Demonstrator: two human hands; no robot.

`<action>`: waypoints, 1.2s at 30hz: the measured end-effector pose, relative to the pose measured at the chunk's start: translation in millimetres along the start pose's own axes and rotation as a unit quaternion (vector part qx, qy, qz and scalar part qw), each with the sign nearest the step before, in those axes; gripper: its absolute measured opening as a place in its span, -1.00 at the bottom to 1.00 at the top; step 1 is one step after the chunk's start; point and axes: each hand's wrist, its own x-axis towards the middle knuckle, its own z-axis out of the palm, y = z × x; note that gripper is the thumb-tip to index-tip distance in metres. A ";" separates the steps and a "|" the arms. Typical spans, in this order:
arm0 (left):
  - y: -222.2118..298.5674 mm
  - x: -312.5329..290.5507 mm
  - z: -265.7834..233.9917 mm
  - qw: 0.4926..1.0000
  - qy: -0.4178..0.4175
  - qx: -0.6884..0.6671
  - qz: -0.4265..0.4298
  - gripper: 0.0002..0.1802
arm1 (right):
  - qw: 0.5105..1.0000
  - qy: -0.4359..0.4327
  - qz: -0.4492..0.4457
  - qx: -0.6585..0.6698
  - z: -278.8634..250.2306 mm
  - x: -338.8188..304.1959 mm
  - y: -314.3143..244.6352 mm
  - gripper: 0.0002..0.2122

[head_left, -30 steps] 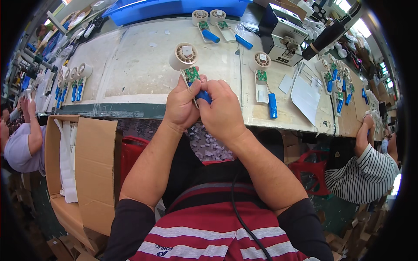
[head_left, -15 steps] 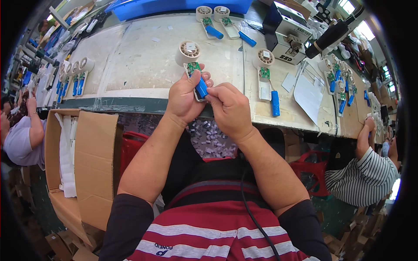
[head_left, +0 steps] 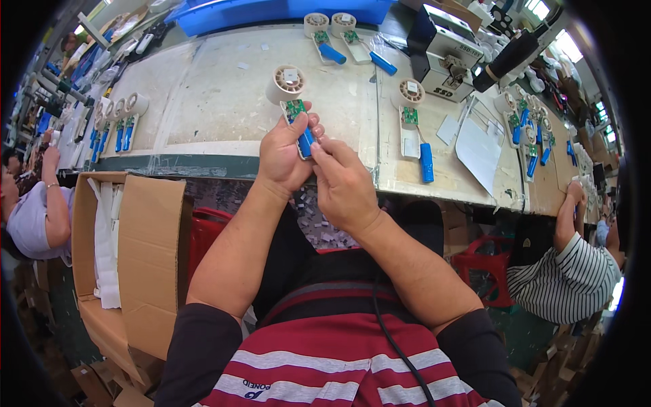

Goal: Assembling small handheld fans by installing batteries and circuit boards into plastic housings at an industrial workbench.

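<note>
My left hand (head_left: pixel 285 150) is closed around the handle of a white handheld fan housing (head_left: pixel 277 87), its round vented head resting toward the table. A green circuit board (head_left: pixel 293 108) sits at the top of the open handle. Below the board, a blue cylindrical battery (head_left: pixel 305 141) lies along the handle, under my left thumb. My right hand (head_left: pixel 346 183) is closed, its thumb and index finger pinched at the battery's lower end. Those fingers partly hide that end.
To the right lies another fan housing (head_left: pixel 410 117) with its battery (head_left: pixel 426 163) hanging out. Two more stand at the back near a blue bin (head_left: pixel 278 15). A black-and-white machine (head_left: pixel 444 57) stands back right. An open cardboard box (head_left: pixel 152 251) is at left; co-workers sit on both sides.
The blue battery, tilted across the handle before, now lies more in line inside it. My right hand has moved slightly left and down.
</note>
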 end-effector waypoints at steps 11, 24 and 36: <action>130.4 38.5 -7.3 0.819 0.192 0.539 0.050 -0.72 | 0.997 0.011 0.080 0.010 -90.5 14.1 1.8 -0.67; 380.7 -13.3 -175.9 0.523 0.292 0.801 0.006 -0.57 | 0.967 0.101 0.199 -0.122 -144.1 -27.9 66.3 -0.83; 62.6 25.2 54.5 0.811 0.096 0.556 -0.156 -0.48 | 0.984 -0.011 0.013 -0.177 -116.7 -13.1 75.3 -0.93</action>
